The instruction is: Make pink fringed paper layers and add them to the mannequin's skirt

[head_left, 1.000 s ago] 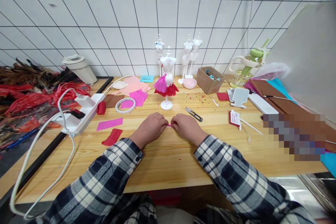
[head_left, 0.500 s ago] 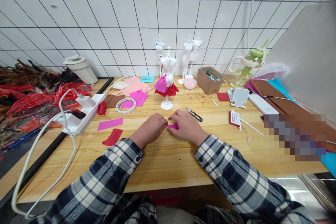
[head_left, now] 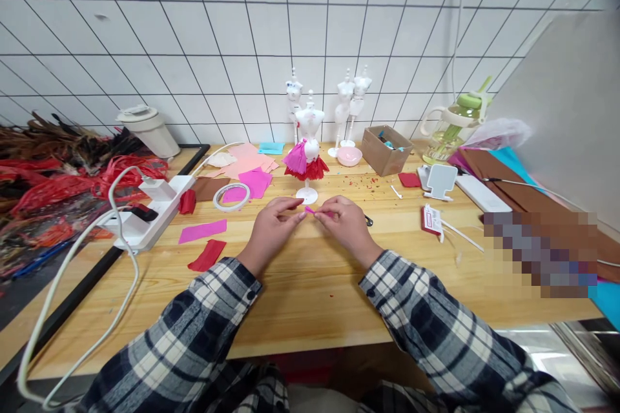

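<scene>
My left hand (head_left: 269,230) and my right hand (head_left: 341,224) meet over the middle of the wooden table (head_left: 310,284), raised a little off it. Between their fingertips is a small folded pink paper piece (head_left: 314,211); my right hand pinches it and my left fingers touch its left end. Just behind them stands a small white mannequin (head_left: 309,142) wearing a pink and red paper skirt. Small snips (head_left: 368,220) lie behind my right hand, partly hidden by it.
Pink and red paper scraps (head_left: 202,230), a tape ring (head_left: 232,195) and a white power strip (head_left: 145,213) lie to the left. More white mannequins (head_left: 349,103), a pink bowl (head_left: 349,155), a cardboard box (head_left: 386,150), a jug (head_left: 450,122) and brown sheets (head_left: 523,193) sit at the back and right.
Both hands have lifted off the table and moved slightly away from me with the pink piece. The piece, partly spread half a second ago, now looks narrow.
</scene>
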`<state>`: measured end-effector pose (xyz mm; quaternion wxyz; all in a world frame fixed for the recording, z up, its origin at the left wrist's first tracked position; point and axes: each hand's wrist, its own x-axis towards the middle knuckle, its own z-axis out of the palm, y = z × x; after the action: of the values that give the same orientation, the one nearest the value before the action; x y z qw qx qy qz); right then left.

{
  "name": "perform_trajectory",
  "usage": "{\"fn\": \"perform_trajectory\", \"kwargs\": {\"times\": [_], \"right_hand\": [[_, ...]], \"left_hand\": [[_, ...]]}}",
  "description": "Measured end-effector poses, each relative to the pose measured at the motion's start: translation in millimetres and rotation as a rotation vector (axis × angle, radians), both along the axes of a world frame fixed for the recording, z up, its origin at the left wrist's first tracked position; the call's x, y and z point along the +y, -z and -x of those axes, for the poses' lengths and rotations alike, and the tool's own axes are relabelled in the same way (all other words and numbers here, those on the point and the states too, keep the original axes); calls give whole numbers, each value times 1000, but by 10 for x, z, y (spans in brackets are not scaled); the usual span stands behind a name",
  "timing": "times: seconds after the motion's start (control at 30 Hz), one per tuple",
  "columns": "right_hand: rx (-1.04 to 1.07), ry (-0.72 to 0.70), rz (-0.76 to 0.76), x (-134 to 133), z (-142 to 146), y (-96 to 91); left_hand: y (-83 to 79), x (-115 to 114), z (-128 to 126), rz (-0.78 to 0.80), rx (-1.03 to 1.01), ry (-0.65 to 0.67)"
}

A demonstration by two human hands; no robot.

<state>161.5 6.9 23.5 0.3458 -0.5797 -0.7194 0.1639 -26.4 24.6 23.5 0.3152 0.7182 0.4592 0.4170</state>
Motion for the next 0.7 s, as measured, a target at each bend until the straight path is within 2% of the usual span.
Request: {"fn": "perform_trajectory", "kwargs": {"times": [0.07, 0.13, 0.27, 0.37, 0.47, 0.6, 0.7], "right_hand": [[146, 46, -2, 0, 31, 4], [216, 65, -8, -20, 67, 3], [222, 58, -57, -81, 128, -15], [192, 57, -71, -104, 159, -19], [186, 59, -68, -96, 179, 1], [182, 15, -55, -72, 166, 17], [177, -28, -96, -80, 106, -23]], "left_hand": [[34, -27, -67, 257, -271, 63], [58, -69, -147, 433, -463, 110], [63, -140, -256, 563, -673, 35], [71, -145, -274, 529, -745, -24], [100, -125, -269, 456, -732, -45], [105, -108, -228, 344, -582, -57], [37, -99, -139, 134, -385, -97]]}}
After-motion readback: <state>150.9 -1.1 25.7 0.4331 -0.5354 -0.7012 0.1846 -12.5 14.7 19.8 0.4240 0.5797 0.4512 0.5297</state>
